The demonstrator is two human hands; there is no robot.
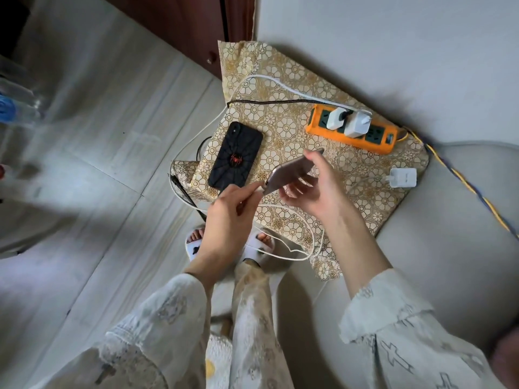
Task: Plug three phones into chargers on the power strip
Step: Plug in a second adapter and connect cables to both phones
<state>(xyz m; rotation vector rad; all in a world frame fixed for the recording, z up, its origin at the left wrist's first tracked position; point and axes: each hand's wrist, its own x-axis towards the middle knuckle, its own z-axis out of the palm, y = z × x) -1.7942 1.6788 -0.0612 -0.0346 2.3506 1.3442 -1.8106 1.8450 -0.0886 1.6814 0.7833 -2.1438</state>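
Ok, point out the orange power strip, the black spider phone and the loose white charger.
orange power strip (377, 143): head view, on its near side wall.
black spider phone (235, 156): head view, middle of its back.
loose white charger (403, 177): head view, on its top face.

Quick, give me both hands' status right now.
Left hand: closed, pinching the white cable's plug at the phone's end.
Right hand: closed on the rose-gold phone, held above the table.

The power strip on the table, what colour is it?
Orange, with dark sockets: the power strip shows best in the head view, the only view.
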